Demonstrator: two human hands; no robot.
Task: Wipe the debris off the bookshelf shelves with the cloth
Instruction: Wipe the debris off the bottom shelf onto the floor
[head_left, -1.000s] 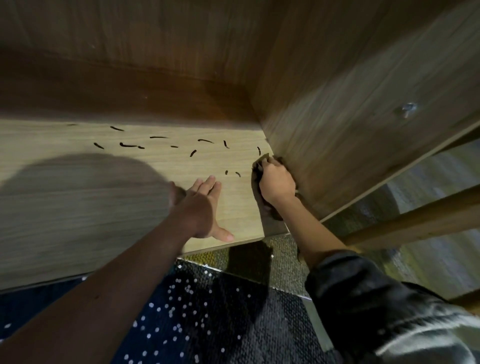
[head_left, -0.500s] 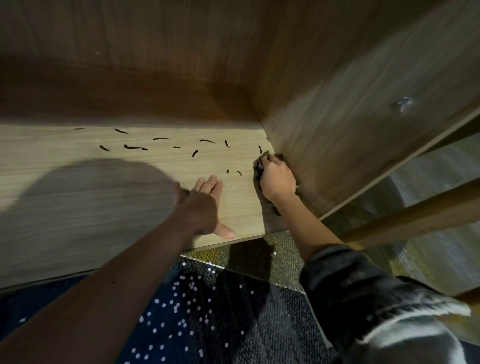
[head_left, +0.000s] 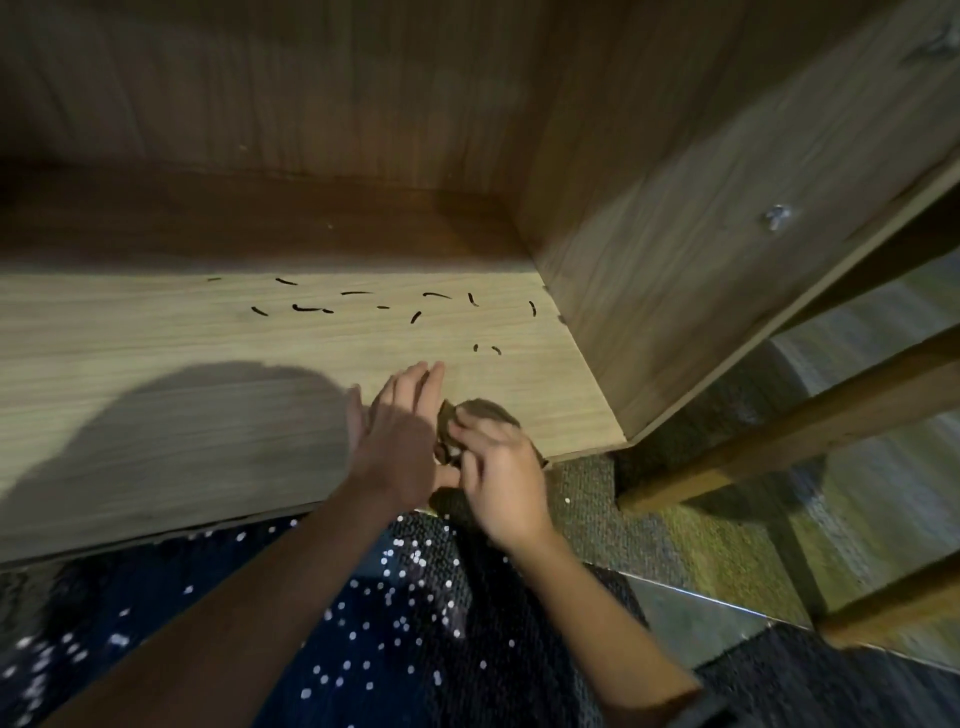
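1. Right hand (head_left: 501, 483), lower centre of frame: fingers curled over a bunched dark cloth (head_left: 480, 413) and pinching it. The cloth sits on the shelf (head_left: 156, 353) close to its front edge. How much of it is tucked under the palm cannot be told.
2. Left hand (head_left: 397, 441), just left of the cloth: fingers straight and together, pointing toward the top of the frame, holding nothing. Its edge meets the cloth. Whether the thumb is under the cloth cannot be told.
3. Debris (head_left: 306, 308): short dark slivers scattered on the pale board, above the hands in the frame and deeper into the shelf.
4. The scatter forms a loose band running left to right, roughly parallel to the back panel (head_left: 260, 130).
5. The two nearest slivers (head_left: 496, 349) lie just above and slightly right of the cloth, apart from it. The right hand is the nearer one.
6. Judgement: the wipe has to push up-frame, then sweep sideways along the band. None of the visible slivers has been cleared yet.
7. Side panel (head_left: 675, 270) closes the right end of the shelf; one sliver (head_left: 532, 308) lies close to that corner, an awkward reach.
8. Below the front edge: carpet (head_left: 587, 499) and dark dotted fabric (head_left: 363, 623).
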